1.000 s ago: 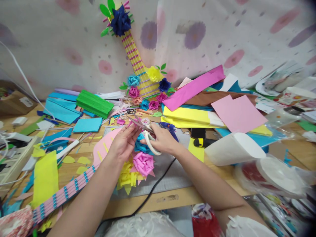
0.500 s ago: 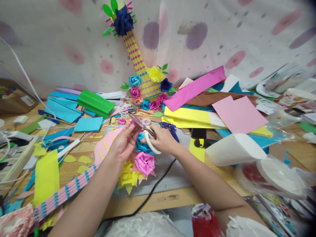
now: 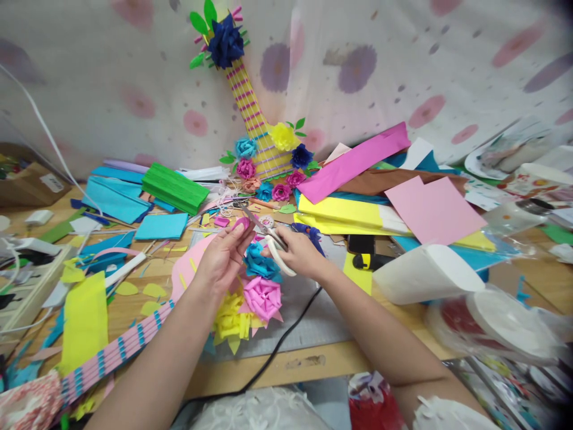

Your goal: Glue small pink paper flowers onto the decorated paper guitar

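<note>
A small piece of magenta crepe paper (image 3: 242, 223) is pinched in the fingertips of my left hand (image 3: 225, 254). My right hand (image 3: 295, 251) grips white-handled scissors (image 3: 278, 255), their blades pointing up and left beside the paper. Whether the blades touch the paper I cannot tell. Below both hands lies a pink paper guitar (image 3: 190, 266), partly covered by my left arm. On its body sit a blue paper flower (image 3: 261, 263), a pink one (image 3: 262, 297) and a yellow one (image 3: 231, 316).
A yellow paper guitar (image 3: 250, 113) leans against the back curtain. Folded green crepe paper (image 3: 174, 188) lies at left, yellow crepe paper (image 3: 340, 212) at right. A blue glue gun (image 3: 310, 236) rests by my right hand; a black cord (image 3: 286, 337) crosses the mat. White rolls (image 3: 430, 272) stand right.
The scissors have shifted slightly right, away from the magenta paper, and their blades show more clearly. My left hand keeps its pinch, almost in the same place.
</note>
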{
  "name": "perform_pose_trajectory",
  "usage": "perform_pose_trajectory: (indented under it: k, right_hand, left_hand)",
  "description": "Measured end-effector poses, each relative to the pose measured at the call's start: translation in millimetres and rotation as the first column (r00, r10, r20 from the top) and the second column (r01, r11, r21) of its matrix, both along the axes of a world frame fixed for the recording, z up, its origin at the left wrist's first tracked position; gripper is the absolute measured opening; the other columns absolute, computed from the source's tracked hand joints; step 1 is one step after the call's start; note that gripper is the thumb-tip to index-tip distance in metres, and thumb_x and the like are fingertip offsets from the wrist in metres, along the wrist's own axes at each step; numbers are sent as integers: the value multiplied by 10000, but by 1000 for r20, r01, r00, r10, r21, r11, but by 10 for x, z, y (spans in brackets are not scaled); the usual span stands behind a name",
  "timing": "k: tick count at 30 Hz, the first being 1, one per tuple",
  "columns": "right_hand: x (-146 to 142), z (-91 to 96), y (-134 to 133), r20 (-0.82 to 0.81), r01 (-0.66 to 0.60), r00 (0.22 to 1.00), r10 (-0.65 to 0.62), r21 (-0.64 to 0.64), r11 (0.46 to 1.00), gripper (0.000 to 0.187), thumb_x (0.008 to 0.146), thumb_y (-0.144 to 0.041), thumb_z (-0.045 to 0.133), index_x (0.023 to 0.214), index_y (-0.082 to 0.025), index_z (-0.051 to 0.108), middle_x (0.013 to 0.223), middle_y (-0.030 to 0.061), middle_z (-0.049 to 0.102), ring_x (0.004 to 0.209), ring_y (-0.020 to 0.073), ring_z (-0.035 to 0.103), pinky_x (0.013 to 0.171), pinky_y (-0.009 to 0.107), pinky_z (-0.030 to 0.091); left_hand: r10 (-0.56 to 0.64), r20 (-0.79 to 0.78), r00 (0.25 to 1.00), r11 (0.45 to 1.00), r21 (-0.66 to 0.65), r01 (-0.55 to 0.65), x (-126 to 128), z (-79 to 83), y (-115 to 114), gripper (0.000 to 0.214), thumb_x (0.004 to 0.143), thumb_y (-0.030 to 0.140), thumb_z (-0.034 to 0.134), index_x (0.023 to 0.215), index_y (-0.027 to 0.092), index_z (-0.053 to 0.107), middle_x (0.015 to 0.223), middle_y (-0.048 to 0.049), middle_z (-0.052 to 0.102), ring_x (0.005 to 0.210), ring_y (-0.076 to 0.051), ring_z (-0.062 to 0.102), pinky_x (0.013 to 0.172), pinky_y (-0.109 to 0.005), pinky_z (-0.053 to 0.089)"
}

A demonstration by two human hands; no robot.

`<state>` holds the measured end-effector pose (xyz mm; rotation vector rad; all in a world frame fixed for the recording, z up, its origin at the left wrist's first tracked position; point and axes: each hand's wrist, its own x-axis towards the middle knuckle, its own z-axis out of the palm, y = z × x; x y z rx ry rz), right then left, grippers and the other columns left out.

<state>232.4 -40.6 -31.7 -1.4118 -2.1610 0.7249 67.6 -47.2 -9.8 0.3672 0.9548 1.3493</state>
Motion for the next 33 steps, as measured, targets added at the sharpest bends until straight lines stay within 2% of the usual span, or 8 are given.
perform_pose_trajectory:
  k: [4,8,13,21,33]
  right_hand:
    - [46,87,-1,59,-40,997,42,-26,999,344,809,-532,534,897,-211,447,788,-4,555,664,141,498,592,232,305]
    - [48,161,0,158,-69,985,66,14,998,360,803,-541,543,904,-205,461,823,16,574,674,151,510,594,238,299]
    - [32,180,11,217,-88,973,76,49,995,366,808,-553,538,889,-203,468,825,29,585,680,159,516,597,242,301]
    - [24,166,10,212,-81,975,69,46,996,360,808,-549,547,885,-206,470,797,17,580,660,154,514,586,234,292]
    - [27,130,2,178,-63,983,54,48,997,309,820,-500,559,875,-200,512,789,22,596,669,149,520,598,229,295]
  left_hand:
    - [-7,-51,999,998,62,10,-39,-7,-11,93,716,34,671,713,126,656,754,-25,729,776,-112,692,887,-254,515]
    - [-48,-77,996,995,82,55,-74,-18,-21,108,691,46,692,662,125,625,669,-12,700,689,-99,671,821,-240,527]
    - [-98,-82,992,989,102,106,-101,-19,-23,120,681,43,687,646,134,616,713,-18,709,726,-106,674,812,-242,531]
    - [-128,-84,988,983,122,138,-110,-45,-15,95,672,65,709,681,136,646,746,-22,717,741,-110,676,805,-232,529]
    - [-123,-57,991,989,70,127,-121,-32,-23,89,709,42,668,726,129,678,764,-26,737,735,-105,690,791,-203,548]
